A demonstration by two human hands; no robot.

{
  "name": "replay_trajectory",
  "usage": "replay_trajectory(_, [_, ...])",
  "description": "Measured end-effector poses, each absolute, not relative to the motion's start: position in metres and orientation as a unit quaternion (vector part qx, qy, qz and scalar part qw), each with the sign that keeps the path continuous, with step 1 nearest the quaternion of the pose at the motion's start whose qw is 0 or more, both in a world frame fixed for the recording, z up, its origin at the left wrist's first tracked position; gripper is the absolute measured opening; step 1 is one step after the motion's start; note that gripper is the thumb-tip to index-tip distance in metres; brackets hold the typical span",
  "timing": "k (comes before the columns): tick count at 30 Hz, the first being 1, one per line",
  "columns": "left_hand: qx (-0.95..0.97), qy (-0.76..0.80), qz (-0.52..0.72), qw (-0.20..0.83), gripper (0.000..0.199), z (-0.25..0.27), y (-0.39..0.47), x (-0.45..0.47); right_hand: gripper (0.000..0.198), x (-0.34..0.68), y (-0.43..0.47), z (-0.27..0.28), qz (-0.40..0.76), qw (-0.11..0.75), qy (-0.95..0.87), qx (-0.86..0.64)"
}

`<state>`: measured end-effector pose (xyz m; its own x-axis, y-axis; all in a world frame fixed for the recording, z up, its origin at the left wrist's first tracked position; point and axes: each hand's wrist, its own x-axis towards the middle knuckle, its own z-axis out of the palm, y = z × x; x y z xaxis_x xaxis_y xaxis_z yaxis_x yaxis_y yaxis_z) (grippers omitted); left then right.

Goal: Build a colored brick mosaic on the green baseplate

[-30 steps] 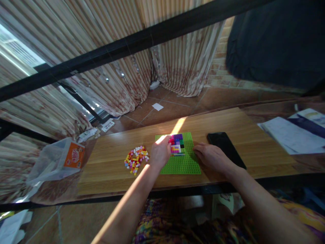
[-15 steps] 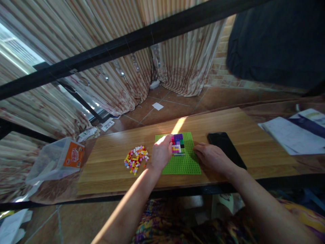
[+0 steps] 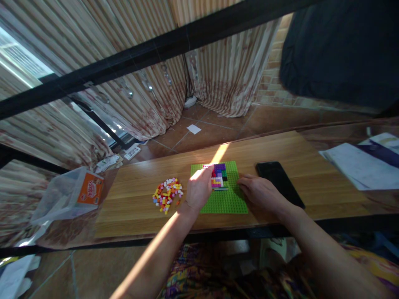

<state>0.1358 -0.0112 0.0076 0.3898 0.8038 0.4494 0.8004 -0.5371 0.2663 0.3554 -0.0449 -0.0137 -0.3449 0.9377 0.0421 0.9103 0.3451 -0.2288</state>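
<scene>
Left hand [image 3: 199,189] has shifted slightly rightward over the green baseplate [image 3: 232,201] since the earlier frame, so pink-red bits of the brick block [image 3: 220,167] now show past its fingertips. Right hand [image 3: 257,189] about unchanged.

Brick block sits on the far half of the baseplate, partly hidden by the left hand; loose brick pile [image 3: 168,192] lies left of the baseplate on the tabletop [image 3: 131,199]. Bricks look like small hard plastic: light, stiff, hard to break, probably slick and easy to drop. Best pinched by two opposite sides, studs left free, pressed straight down. Baseplate looks thin and light, likely to slide if pushed; steady it by an edge.

Left hand: thumb and fingers drawn close together at the block's left side, touching it or just above; can't tell if a brick is between them. Right hand: fingers loosely curled, tips at the baseplate's right edge, apparently touching; grip can't be told. Phone [image 3: 280,185] lies right of the baseplate, beyond the right hand.
</scene>
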Motion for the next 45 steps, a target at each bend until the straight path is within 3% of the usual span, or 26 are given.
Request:
replay_trajectory(8, [0.839, 0.454, 0.298, -0.023, 0.030, -0.003, -0.012, 0.131, 0.032, 0.355, -0.044, -0.019, 0.074, 0.095, -0.820, -0.559])
replay_trajectory(21, [0.841, 0.482, 0.244, -0.016, 0.025, 0.001, -0.013, 0.135, 0.031, 0.355, -0.043, -0.020, 0.099, 0.095, -0.815, -0.564])
replay_trajectory(31, [0.816, 0.494, 0.285, 0.093, 0.034, 0.012, -0.019, 0.129, 0.033, 0.356, -0.045, -0.015, 0.103, 0.083, -0.822, -0.554])
replay_trajectory(40, [0.837, 0.475, 0.268, 0.031, 0.018, 0.006, -0.019, 0.138, 0.031, 0.354, -0.046, -0.012, 0.099, 0.083, -0.818, -0.560])
replay_trajectory(45, [0.831, 0.478, 0.282, 0.044, 0.016, 0.005, -0.019, 0.140, 0.030, 0.354, -0.045, -0.013, 0.093, 0.076, -0.820, -0.559])
